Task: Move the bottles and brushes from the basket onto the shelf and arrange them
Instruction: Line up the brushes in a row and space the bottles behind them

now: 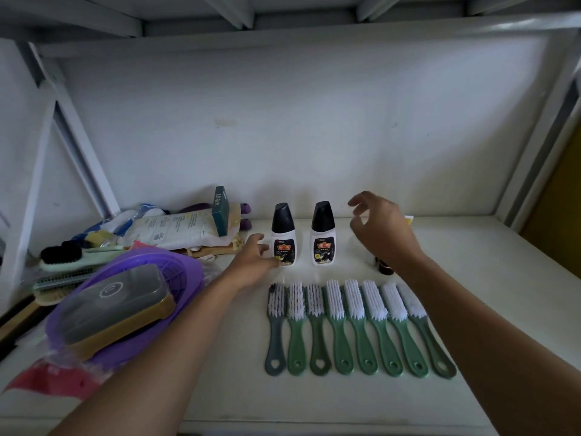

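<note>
Your left hand [251,259] touches the left bottle [283,237] with loose fingers, probably to line it up behind the brushes [353,297] on the shelf [471,240]. Your right hand [385,231] hovers spread, holding nothing.

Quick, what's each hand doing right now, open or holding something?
Left hand: open, touching the left bottle low on its side, not gripping it.
Right hand: open, loosely curled above the shelf, holding nothing.

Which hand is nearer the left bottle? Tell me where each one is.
Left. The left hand is right beside the left bottle, at its base; the right hand hovers beyond the second bottle, further right.
</note>
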The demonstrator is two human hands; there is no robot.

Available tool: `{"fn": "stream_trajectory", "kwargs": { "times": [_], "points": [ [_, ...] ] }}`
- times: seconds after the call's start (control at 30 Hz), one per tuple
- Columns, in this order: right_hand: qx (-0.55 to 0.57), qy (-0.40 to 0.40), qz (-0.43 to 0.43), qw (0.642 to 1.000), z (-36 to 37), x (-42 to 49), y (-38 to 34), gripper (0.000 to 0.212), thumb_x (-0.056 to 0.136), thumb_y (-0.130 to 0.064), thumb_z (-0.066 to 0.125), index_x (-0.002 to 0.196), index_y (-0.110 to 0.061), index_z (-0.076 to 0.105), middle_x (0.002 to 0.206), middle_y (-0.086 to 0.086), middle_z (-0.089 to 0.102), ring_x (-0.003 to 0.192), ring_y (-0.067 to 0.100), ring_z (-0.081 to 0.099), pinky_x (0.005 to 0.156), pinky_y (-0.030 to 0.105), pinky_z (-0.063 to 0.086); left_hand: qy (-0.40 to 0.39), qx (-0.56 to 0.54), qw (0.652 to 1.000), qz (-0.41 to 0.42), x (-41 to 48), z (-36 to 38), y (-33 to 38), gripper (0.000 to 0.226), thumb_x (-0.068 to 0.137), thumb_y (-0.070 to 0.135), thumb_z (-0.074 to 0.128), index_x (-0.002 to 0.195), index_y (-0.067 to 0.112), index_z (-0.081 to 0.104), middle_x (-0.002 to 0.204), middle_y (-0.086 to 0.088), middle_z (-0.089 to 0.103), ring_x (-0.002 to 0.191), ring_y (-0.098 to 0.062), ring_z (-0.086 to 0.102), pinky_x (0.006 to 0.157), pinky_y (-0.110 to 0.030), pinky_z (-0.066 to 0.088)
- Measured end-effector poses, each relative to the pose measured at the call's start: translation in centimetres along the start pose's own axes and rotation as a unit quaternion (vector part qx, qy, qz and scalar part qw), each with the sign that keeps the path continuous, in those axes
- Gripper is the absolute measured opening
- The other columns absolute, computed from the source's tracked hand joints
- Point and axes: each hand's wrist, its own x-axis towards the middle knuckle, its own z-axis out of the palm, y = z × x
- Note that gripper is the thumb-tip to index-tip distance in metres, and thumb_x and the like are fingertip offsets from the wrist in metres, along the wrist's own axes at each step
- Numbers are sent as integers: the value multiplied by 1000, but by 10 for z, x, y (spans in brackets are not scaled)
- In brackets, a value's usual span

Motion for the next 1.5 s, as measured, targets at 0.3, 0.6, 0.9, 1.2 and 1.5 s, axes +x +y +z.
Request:
{"fn": "stream_trajectory", "kwargs": {
  "times": [0.3,0.6,0.9,1.2,1.5],
  "points": [
    [58,120,61,989,-56,-16,36,59,77,-46,79,125,-25,50,113,-4,52,90,12,55,73,30,44,205,17,978,33,-51,-8,31,43,94,13,62,131,11,41,124,-7,60,91,-14,59,69,-27,40],
    [42,-159,212,963,-17,-35,82,43,65,-44,89,87,-21,62,90,6,71,86,28,68,79,42,56,115,132,978,113,-90,22,53,40,88,24,61,123,22,41,103,8,58,96,-13,60,89,-39,50],
    [-17,-117,205,972,-27,-34,104,19,70,-22,72,86,-21,62,75,3,72,69,23,68,68,35,57,79,159,978,112,-101,35,49,46,89,27,62,128,22,38,108,7,56,98,-10,60,91,-39,52],
    [-53,-35,278,958,-66,-46,149,36,75,-27,71,108,-19,59,92,7,64,81,29,57,69,33,45,76,170,973,137,-96,29,42,43,91,27,61,127,21,39,106,7,58,96,-8,60,86,-34,50],
    [-11,-52,326,944,-66,-47,153,64,78,-34,80,130,-14,49,115,17,67,98,31,59,79,36,46,68,162,974,146,-101,24,45,41,90,30,58,123,24,36,110,6,56,96,-9,59,90,-41,52]
  ]
}}
